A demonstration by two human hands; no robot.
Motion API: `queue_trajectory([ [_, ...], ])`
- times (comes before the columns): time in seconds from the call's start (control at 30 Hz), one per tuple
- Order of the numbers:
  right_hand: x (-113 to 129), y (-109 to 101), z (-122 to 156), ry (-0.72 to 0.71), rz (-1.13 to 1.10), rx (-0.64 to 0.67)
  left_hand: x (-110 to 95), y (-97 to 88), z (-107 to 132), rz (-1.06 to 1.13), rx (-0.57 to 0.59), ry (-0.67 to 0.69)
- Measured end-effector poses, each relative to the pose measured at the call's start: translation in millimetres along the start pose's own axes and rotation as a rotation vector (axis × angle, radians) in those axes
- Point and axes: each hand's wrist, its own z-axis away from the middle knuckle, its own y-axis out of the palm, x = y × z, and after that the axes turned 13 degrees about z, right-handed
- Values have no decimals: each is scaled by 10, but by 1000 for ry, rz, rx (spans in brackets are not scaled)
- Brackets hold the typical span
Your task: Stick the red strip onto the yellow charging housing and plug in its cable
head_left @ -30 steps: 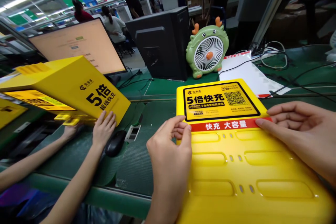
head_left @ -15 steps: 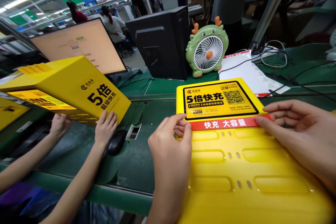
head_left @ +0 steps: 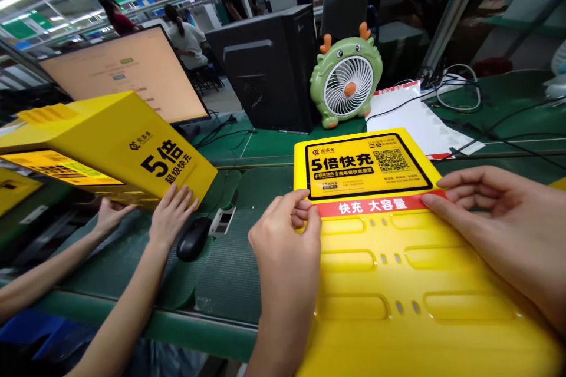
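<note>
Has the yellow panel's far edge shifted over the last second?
No. The yellow panel keeps its far edge in the same place just below the green fan; both drift slightly up and left together in the view.

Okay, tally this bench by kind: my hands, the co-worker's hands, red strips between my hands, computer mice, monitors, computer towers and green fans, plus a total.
Your left hand and right hand: 2
Co-worker's hands: 2
Red strip: 1
Mouse: 1
Monitor: 1
Computer tower: 1
Green fan: 1
Total: 9

Red strip (head_left: pixel 372 205) across yellow casing (head_left: pixel 393 280)
</note>
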Motion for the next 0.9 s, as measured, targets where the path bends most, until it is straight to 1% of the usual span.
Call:
queue_trajectory([
  [0.1, 30, -13, 21, -31, 46, 5, -11, -9, -8, -4, -6, 10],
  [0.3, 26, -21, 37, -39, 57, 1, -11, -14, -7, -26, 6, 12],
  [0.5, 77, -32, 45, -55, 81, -15, 2, -13, -16, -39, 18, 3],
  [0.63, 98, -28, 40, -34, 92, -7, -15, -7, -35, -42, 25, -4],
  [0.9, -16, -13, 28, -47, 115, -9, -46, 8, -51, -78, 40, -23],
])
